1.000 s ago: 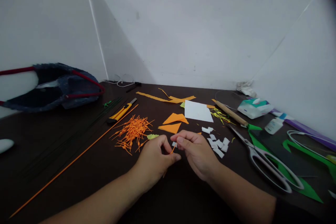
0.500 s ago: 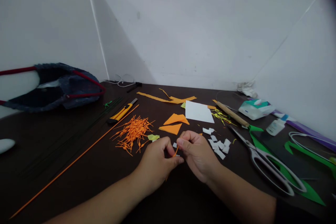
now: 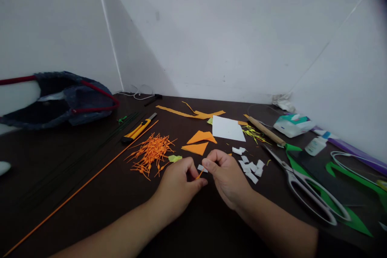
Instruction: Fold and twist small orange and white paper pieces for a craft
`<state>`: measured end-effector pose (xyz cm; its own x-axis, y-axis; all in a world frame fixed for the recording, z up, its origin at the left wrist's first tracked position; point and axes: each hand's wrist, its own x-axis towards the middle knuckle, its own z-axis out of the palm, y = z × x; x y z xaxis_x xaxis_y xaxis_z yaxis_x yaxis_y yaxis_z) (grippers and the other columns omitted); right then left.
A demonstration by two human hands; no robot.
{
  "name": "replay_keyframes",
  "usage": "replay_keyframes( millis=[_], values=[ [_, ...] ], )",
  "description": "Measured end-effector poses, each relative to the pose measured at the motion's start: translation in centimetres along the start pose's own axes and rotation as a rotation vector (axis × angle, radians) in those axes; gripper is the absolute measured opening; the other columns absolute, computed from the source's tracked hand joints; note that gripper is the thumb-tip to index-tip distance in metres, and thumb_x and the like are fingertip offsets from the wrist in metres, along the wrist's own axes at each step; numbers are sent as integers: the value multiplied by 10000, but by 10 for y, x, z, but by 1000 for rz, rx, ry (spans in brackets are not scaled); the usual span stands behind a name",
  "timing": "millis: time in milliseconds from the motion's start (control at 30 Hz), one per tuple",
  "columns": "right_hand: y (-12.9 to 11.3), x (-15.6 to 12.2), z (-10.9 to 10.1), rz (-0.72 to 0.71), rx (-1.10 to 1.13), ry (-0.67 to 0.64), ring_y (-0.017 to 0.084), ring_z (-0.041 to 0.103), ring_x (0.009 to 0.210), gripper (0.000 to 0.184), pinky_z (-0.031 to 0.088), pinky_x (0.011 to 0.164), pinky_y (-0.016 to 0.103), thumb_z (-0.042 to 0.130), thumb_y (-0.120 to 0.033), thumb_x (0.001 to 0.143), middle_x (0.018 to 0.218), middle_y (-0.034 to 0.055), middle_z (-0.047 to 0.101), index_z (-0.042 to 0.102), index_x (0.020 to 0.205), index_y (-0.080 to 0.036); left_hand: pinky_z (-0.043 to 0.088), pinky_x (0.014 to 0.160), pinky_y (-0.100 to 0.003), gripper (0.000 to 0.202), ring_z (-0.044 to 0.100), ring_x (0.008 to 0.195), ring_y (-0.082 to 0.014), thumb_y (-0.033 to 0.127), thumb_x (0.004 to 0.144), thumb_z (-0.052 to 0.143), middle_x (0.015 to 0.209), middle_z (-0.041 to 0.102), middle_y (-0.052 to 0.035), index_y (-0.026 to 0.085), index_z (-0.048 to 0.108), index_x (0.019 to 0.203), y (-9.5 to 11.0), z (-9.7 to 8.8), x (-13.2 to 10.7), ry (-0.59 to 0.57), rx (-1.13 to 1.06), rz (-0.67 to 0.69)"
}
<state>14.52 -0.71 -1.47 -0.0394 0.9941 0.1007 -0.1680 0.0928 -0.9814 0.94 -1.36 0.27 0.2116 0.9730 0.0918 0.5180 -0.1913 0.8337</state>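
My left hand (image 3: 178, 183) is closed in a pinch on a thin twisted orange paper strip (image 3: 199, 175), whose short end shows between thumb and forefinger. Just right of it, my right hand (image 3: 226, 173) is also closed, thumb against forefinger; whatever its fingertips hold is hidden. Left of the hands lies a pile of orange twisted paper pieces (image 3: 154, 149) with thin ends and thicker knobs. Folded orange paper (image 3: 201, 137) and an orange paper triangle (image 3: 195, 148) lie beyond the hands. Small white paper pieces (image 3: 250, 167) are scattered by my right hand.
Scissors (image 3: 302, 185) rest on green paper (image 3: 356, 219) at right, near a glue bottle (image 3: 317, 144). A yellow cutter (image 3: 140, 128) and a long orange stick (image 3: 81, 193) lie left. A white sheet (image 3: 229, 129) lies behind; a dark bag (image 3: 60, 100) stands back left.
The orange strip spanned both hands' fingertips before; now only a short end shows at my left hand. The hands have parted slightly, and the view has shifted a little.
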Motion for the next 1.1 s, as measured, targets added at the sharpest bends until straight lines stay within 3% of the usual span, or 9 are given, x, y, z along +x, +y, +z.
replay_keyframes(
  millis=[233, 367, 467, 533, 600, 867, 1100],
  values=[
    [1, 5, 1, -32, 50, 106, 96, 303, 487, 324, 293, 505, 258, 632, -287, 686, 512, -59, 345, 377, 510, -193, 310, 521, -251, 222, 413, 547, -123, 248, 622, 630, 549, 456, 42, 192, 428, 547, 1, 2, -2, -30, -74, -18],
    [-5, 8, -6, 10, 220, -20, 118, 382, 523, 299, 352, 550, 288, 474, -427, 782, 573, -17, 422, 563, 629, -187, 301, 511, -250, 231, 387, 526, -112, 242, 625, 625, 541, 425, 53, 195, 410, 552, 1, 0, 0, -64, -192, -81],
    [-7, 6, -9, 38, 159, -177, 135, 454, 614, 188, 385, 617, 297, 554, -347, 740, 700, 17, 515, 649, 800, -197, 291, 507, -247, 237, 368, 516, -105, 242, 623, 628, 530, 408, 61, 194, 407, 553, 0, -2, 0, -73, -249, -77],
    [-6, 4, -8, 5, 89, -220, 143, 484, 684, 100, 392, 673, 299, 618, -254, 690, 753, 17, 546, 661, 770, -214, 289, 510, -245, 242, 365, 516, -102, 238, 626, 627, 526, 402, 66, 194, 402, 551, 0, -3, 0, -87, -281, -83],
    [-5, 3, -5, -30, 50, -205, 149, 494, 706, 15, 397, 685, 301, 626, -225, 677, 724, 9, 552, 637, 673, -215, 280, 503, -243, 237, 353, 502, -98, 239, 632, 622, 516, 393, 72, 194, 403, 556, 0, -3, -1, -106, -307, -97],
    [-2, 0, 6, 7, 108, -76, 98, 346, 502, 249, 306, 469, 235, 639, -213, 634, 523, -53, 394, 405, 548, -205, 303, 539, -249, 223, 383, 548, -106, 228, 647, 614, 563, 427, 55, 185, 413, 562, 0, 0, -2, -140, -358, -50],
    [3, 0, 9, 10, 46, 19, 102, 343, 501, 276, 309, 474, 238, 638, -286, 660, 526, -50, 381, 399, 552, -200, 311, 542, -250, 188, 406, 550, -119, 229, 665, 576, 552, 451, 48, 188, 429, 555, 0, -1, -1, -72, -218, -7]
  ],
)
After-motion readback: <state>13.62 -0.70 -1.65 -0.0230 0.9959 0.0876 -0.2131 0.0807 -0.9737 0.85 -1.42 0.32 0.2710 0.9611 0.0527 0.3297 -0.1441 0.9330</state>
